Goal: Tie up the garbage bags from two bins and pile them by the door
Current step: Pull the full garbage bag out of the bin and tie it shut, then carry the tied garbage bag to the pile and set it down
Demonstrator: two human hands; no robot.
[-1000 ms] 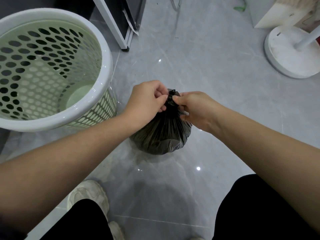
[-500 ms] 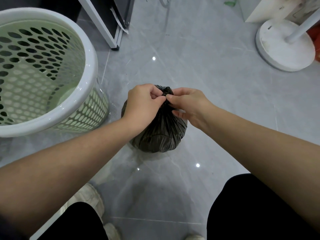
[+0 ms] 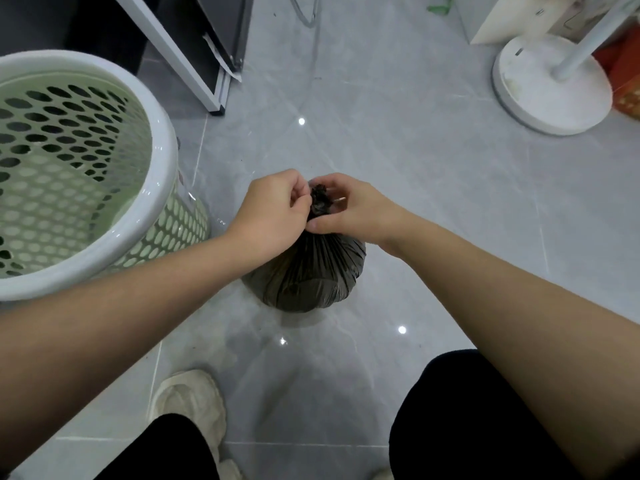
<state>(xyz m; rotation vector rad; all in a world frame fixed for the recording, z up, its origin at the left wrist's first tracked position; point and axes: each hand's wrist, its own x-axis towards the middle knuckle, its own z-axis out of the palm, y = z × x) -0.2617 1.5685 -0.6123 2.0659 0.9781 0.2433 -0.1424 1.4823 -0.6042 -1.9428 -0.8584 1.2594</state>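
A small full black garbage bag [image 3: 308, 271] sits on the grey tiled floor in the middle of the view. Its gathered neck stands up between my two hands. My left hand [image 3: 273, 213] pinches the bunched top from the left with curled fingers. My right hand [image 3: 349, 209] grips the neck from the right, thumb under the knot. A pale green perforated bin [image 3: 162, 188] with a white rim stands at the left, with no bag inside it.
A white round fan base [image 3: 550, 88] with its pole stands at the upper right, beside a red crate [image 3: 627, 81]. A dark cabinet with a white frame [image 3: 194, 53] is at the upper left. My shoe [image 3: 190, 400] and dark trouser legs fill the bottom.
My hands have shifted on the bag's neck: the right hand now wraps lower round it with the thumb underneath. The view has tilted a little. The bag stays in place.
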